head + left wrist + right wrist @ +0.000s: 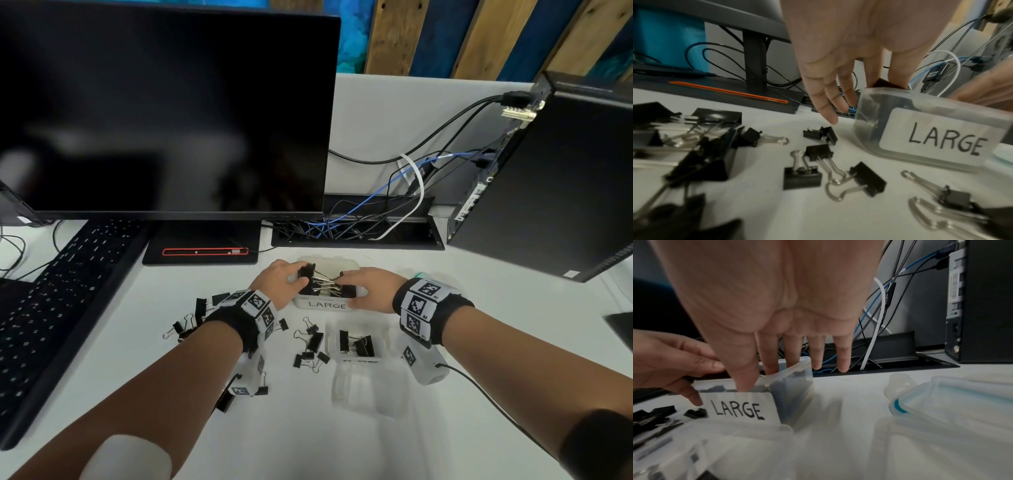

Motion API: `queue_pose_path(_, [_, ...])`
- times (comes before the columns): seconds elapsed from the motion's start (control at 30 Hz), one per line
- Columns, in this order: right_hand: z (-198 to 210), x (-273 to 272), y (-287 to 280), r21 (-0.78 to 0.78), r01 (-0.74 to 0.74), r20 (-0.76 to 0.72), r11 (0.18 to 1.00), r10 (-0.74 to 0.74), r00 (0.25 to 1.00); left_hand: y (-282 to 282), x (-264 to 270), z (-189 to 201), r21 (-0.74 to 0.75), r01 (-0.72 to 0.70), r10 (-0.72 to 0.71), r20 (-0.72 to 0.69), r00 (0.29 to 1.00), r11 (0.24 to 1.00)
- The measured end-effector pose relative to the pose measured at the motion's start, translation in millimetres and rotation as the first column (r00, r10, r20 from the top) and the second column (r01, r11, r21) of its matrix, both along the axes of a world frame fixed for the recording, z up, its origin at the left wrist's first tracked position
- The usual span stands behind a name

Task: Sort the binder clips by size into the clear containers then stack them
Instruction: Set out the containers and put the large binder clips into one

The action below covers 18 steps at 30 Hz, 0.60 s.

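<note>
Black metal binder clips (323, 282) are seen from the head heaped in the clear plastic LARGE-labelled container (322, 304), flanked by both hands. Left-wrist view: the left hand (855, 53) is spread loosely over its rim. Right-wrist view: the right hand (777, 308) is likewise relaxed, fingertips (771, 369) dipped inside.

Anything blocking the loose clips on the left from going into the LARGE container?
Its top is open, but both hands, left hand and right hand, sit over the LARGE container. Loose clips lie unobstructed.

Left hand (279, 281) and right hand (371, 287) reach forward, fingers extended.
</note>
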State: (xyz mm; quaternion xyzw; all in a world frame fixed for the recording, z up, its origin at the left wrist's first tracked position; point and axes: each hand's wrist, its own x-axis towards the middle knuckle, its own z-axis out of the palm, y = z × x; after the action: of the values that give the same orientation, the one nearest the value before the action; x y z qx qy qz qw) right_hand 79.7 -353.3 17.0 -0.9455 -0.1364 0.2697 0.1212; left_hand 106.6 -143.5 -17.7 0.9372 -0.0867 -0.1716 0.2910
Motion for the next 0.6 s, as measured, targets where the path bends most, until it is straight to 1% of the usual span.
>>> queue_pose_path(0.1, [1,-1,0,-0.008,0.015,0.003,1.0,-0.015,1.0,-2,2,0,0.003,-0.018,0.018,-0.007,1.0,1.0])
queue_pose_path(0.23, [1,-2,2,0.007,0.035,0.011,0.999,-0.035,0.999,-4,2,4,0.003,-0.038,0.037,0.103,0.994,0.999])
queue_pose_path(0.3, [-1,-2,2,0.018,0.048,0.007,0.999,-0.048,0.999,-4,1,4,-0.01,-0.034,0.035,0.131,0.991,0.999])
queue_pose_path(0.47, [-3,0,2,0.048,0.094,-0.006,0.994,-0.094,0.996,-7,2,10,-0.012,-0.02,0.021,0.142,0.99,1.0])
queue_pose_path(0.6, [-5,7,-3,0.082,0.152,0.033,0.985,-0.155,0.987,-13,7,12,0.004,-0.086,0.084,0.128,0.988,0.996])
